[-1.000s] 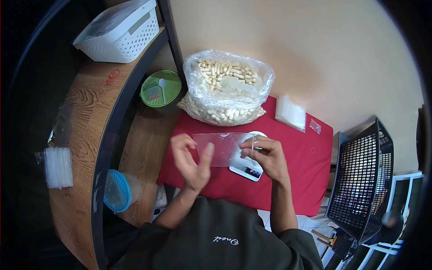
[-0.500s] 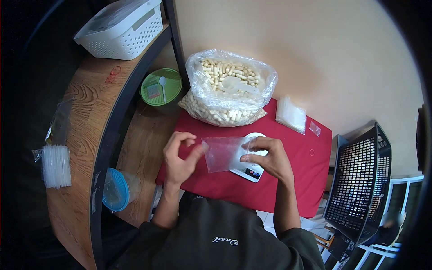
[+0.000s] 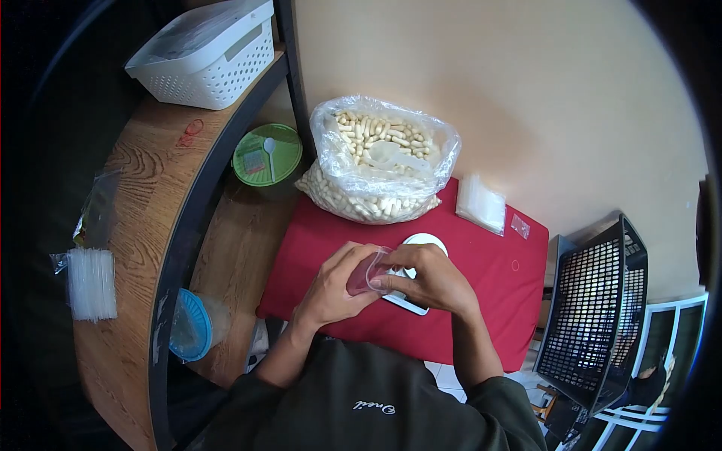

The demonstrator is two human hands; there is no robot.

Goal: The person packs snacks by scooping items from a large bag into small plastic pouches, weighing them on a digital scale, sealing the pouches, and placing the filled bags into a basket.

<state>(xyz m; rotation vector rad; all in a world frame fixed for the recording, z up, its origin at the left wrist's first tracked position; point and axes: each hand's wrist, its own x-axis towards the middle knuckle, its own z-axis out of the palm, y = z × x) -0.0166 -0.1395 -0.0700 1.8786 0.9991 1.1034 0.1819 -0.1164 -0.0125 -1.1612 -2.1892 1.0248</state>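
My left hand [image 3: 336,289] is wrapped round a clear plastic bag [image 3: 363,275], whose mouth is rounded open toward the right. The fingers of my right hand [image 3: 430,279] are at the bag's mouth, thumb on its near edge; some fingertips are hidden. Partly covered by my right hand is a white scale [image 3: 426,241] on the red cloth [image 3: 481,301]. Behind my hands stands a large clear sack [image 3: 368,203] of pale, finger-shaped pieces, with a translucent scoop [image 3: 391,155] lying on top of them.
Stacked clear bags [image 3: 481,204] and a small packet [image 3: 520,225] lie at the cloth's back right. A black crate [image 3: 594,316] stands on the right. On the left are a wooden shelf [image 3: 143,188], white basket [image 3: 214,75], green lid [image 3: 282,154] and blue lid [image 3: 191,325].
My left hand has moved right and closed round the bag, which was held flat by my right hand. The bag's mouth has opened, and my right fingers have moved to it.
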